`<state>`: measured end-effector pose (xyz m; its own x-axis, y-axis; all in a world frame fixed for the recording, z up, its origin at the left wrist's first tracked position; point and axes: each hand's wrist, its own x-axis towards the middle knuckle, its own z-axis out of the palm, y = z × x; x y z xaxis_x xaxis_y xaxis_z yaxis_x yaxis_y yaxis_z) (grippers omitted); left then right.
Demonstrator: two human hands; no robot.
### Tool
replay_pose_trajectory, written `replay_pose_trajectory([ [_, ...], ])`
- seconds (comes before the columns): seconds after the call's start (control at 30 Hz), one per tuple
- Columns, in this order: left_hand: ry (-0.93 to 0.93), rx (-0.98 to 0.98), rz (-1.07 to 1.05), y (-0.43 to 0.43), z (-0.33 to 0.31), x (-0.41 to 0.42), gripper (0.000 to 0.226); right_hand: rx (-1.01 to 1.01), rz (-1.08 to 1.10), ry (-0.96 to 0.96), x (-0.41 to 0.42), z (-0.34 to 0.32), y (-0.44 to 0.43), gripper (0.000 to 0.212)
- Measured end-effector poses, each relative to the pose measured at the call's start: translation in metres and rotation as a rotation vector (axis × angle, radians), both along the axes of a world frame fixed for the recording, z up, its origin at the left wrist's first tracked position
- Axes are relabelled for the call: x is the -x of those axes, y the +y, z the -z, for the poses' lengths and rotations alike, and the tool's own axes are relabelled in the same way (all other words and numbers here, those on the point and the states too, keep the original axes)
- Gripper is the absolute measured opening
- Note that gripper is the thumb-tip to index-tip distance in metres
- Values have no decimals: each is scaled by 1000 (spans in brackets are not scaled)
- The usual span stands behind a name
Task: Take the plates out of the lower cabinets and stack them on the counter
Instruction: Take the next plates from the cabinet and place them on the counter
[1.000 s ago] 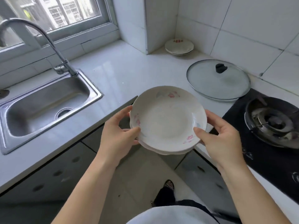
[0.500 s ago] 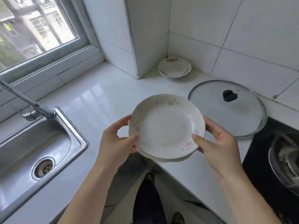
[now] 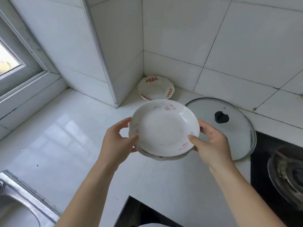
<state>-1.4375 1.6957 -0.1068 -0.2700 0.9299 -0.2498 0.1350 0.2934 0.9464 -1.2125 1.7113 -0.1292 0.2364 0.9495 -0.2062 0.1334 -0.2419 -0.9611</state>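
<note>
I hold a small stack of white plates with pink flowers [image 3: 164, 128] in the air above the white counter [image 3: 65, 136]. My left hand [image 3: 117, 141] grips the stack's left rim, thumb on top. My right hand [image 3: 211, 143] grips the right rim the same way. A second plate's edge shows under the top one. In the tiled corner behind sits another stack of white plates with red and yellow marks [image 3: 155, 88], resting on the counter.
A glass pot lid with a black knob [image 3: 229, 128] lies flat on the counter right of my hands. A black gas hob with a burner [image 3: 288, 174] is at far right. The steel sink's corner [image 3: 18, 202] shows bottom left. A window is at left.
Both hands carried the stack forward over the counter, toward the corner plates. My view moved up and closer; the tap and most of the sink left the frame.
</note>
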Motion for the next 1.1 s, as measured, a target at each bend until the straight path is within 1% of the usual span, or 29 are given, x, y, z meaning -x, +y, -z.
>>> replay_pose_trajectory([
  [0.2, 26, 10, 58, 43, 15, 11, 47, 35, -26, -75, 10, 12, 40, 46],
  [0.3, 44, 14, 76, 71, 21, 16, 47, 14, -49, -149, 14, 15, 62, 40],
  [0.43, 59, 26, 106, 109, 27, 22, 45, 11, -69, -195, 19, 21, 98, 35],
  [0.67, 53, 60, 116, 168, 48, 25, 50, 79, -114, -218, 18, 47, 163, 37],
  [0.83, 38, 125, 144, 209, 69, 24, 53, 140, -142, -229, 15, 72, 204, 37],
  [1.1, -10, 164, 84, 261, 105, 27, 55, 137, -164, -267, 18, 98, 260, 39],
])
